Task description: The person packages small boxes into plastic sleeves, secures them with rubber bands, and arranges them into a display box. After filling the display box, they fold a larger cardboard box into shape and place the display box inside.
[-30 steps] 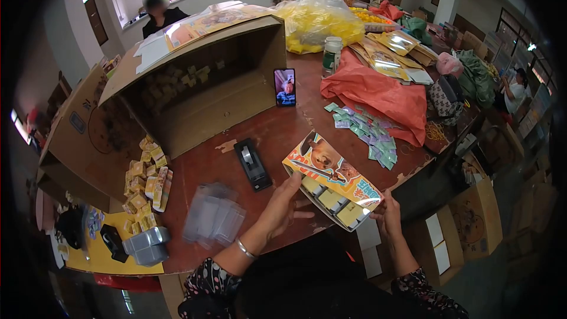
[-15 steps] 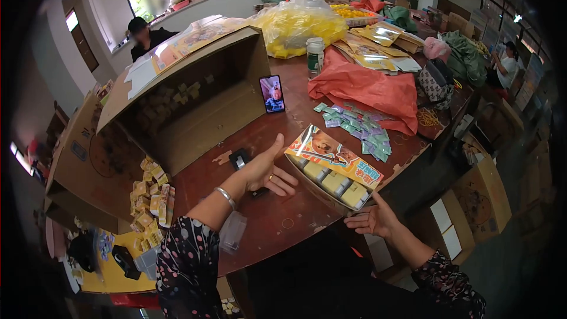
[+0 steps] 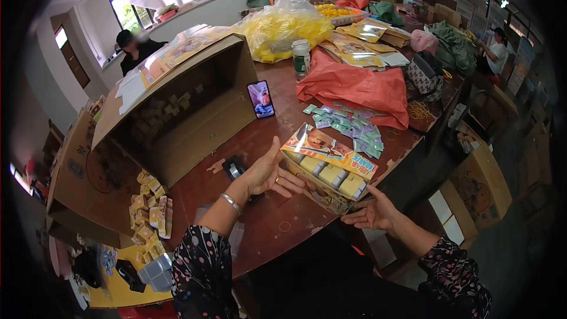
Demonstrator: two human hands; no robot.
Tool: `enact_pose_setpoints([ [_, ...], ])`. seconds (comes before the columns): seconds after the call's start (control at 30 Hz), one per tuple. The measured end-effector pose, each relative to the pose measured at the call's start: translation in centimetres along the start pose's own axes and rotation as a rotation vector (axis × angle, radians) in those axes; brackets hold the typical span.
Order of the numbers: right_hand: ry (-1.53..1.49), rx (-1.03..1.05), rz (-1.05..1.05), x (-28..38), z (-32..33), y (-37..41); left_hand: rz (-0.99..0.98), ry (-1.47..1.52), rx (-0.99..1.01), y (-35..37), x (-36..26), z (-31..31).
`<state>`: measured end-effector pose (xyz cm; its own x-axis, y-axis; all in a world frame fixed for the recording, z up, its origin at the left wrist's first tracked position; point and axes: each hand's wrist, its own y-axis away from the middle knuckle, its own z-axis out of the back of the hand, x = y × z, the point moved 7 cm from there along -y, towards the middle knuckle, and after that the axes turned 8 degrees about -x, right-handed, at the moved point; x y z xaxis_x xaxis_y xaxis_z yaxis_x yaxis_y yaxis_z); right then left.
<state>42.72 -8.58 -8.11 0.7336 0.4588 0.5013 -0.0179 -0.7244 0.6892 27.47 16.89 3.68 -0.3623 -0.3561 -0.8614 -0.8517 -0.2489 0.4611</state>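
A small open display box [image 3: 322,192] stands near the table's front edge. It holds a row of pale yellow and grey packets [image 3: 333,175], and its printed orange flap [image 3: 331,150] stands up behind them. My left hand [image 3: 273,178] is at the box's left end, fingers spread and fingertips right at the wall. At the right front corner is my right hand [image 3: 375,211], palm turned up, fingers stretched out below the corner and thumb beside the wall. A black object [image 3: 235,168] lies behind my left wrist, partly hidden by it.
Behind the box lie many small green and purple sachets [image 3: 348,125] and a red plastic bag [image 3: 354,85]. A phone [image 3: 261,99] stands against a large carton [image 3: 195,118]. Small yellow boxes [image 3: 147,210] are heaped at left. An open carton [image 3: 475,192] is at right. Several people sit farther back.
Both hands have come in closer to the display box, the left fingertips reaching its wall. More of the box's front wall shows now. The camera view has shifted slightly.
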Motion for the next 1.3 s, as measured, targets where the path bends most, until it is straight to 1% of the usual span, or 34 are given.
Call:
enact_pose_setpoints([
  [0.03,-0.037,0.005,-0.002,-0.4,-0.1,0.1,0.024,0.016,-0.007,0.5,0.7,0.3],
  [0.1,-0.037,-0.027,0.050,-0.9,-1.0,0.7,-0.008,0.059,0.041,2.3,1.3,0.3],
  [0.13,-0.037,-0.041,0.070,-1.2,-1.7,1.3,-0.017,0.089,0.022,3.6,1.6,0.3],
  [0.17,-0.085,0.004,0.057,-1.3,-2.7,2.2,-0.042,0.111,-0.019,4.9,1.8,0.3],
  [0.2,-0.106,-0.001,0.063,-1.7,-3.2,2.4,-0.065,0.133,-0.059,6.0,2.3,0.6],
  [0.23,-0.130,-0.009,0.067,-2.4,-3.7,2.6,-0.036,0.208,0.001,6.8,3.8,1.5],
  [0.3,-0.205,-0.029,0.058,-4.1,-4.5,2.5,-0.043,0.283,-0.012,8.2,6.6,3.5],
  [0.33,-0.202,-0.015,0.070,-5.0,-4.9,2.2,-0.062,0.361,0.049,8.7,7.7,4.0],
  [0.4,-0.194,0.011,0.098,-6.8,-5.8,1.7,-0.099,0.423,-0.135,9.8,10.3,5.0],
  [0.47,-0.247,0.057,0.095,-7.8,-6.8,1.6,-0.148,0.445,-0.298,10.8,12.0,5.4],
  [0.53,-0.297,0.087,0.092,-8.0,-7.6,2.1,-0.203,0.437,-0.300,11.4,13.6,4.7],
  [0.57,-0.306,0.087,0.124,-8.0,-7.9,2.3,-0.237,0.432,-0.297,11.4,14.0,4.4],
  [0.6,-0.315,0.089,0.159,-7.7,-8.2,2.5,-0.274,0.417,-0.302,12.0,12.9,2.2],
  [0.7,-0.283,0.056,0.265,-6.7,-8.1,3.1,-0.383,0.268,-0.337,12.2,12.5,-0.1],
  [0.73,-0.260,0.035,0.292,-6.1,-7.8,3.6,-0.417,0.226,-0.389,12.3,11.1,-1.8],
  [0.77,-0.257,0.000,0.278,-5.5,-7.5,4.6,-0.455,0.213,-0.389,12.1,10.1,-2.9],
  [0.83,-0.256,0.025,0.383,-3.5,-5.3,5.1,-0.506,0.183,-0.423,11.4,7.6,-4.9],
  [0.9,-0.249,0.030,0.495,-0.7,-3.5,6.5,-0.602,0.051,-0.367,9.8,4.8,-7.2],
  [0.93,-0.243,0.013,0.551,1.0,-2.8,8.1,-0.606,-0.041,-0.402,8.8,3.5,-8.7],
  [1.0,-0.241,-0.045,0.659,3.2,0.8,10.4,-0.639,0.056,-0.250,6.7,1.1,-12.8],
  [1.03,-0.239,-0.073,0.683,3.9,2.9,11.2,-0.614,0.212,-0.141,5.5,1.1,-14.3],
  [1.07,-0.240,-0.101,0.710,4.2,5.1,11.9,-0.558,0.205,-0.153,4.1,1.7,-15.0],
  [1.13,-0.214,-0.193,0.692,4.3,8.4,13.0,-0.448,0.184,-0.177,1.2,3.5,-15.9],
  [1.17,-0.196,-0.233,0.681,3.9,10.1,13.2,-0.472,0.135,-0.193,-0.2,5.2,-15.7],
  [1.2,-0.179,-0.271,0.665,3.4,11.6,13.2,-0.441,0.039,-0.202,-0.9,6.9,-15.7],
  [1.23,-0.204,-0.322,0.621,2.2,13.3,13.0,-0.411,-0.055,-0.213,-1.2,8.1,-15.9],
  [1.27,-0.225,-0.369,0.574,0.5,14.7,12.7,-0.421,-0.051,-0.213,-1.1,8.6,-16.3],
  [1.3,-0.242,-0.412,0.531,-1.5,16.0,12.2,-0.441,-0.139,-0.223,-1.0,9.6,-16.1],
])
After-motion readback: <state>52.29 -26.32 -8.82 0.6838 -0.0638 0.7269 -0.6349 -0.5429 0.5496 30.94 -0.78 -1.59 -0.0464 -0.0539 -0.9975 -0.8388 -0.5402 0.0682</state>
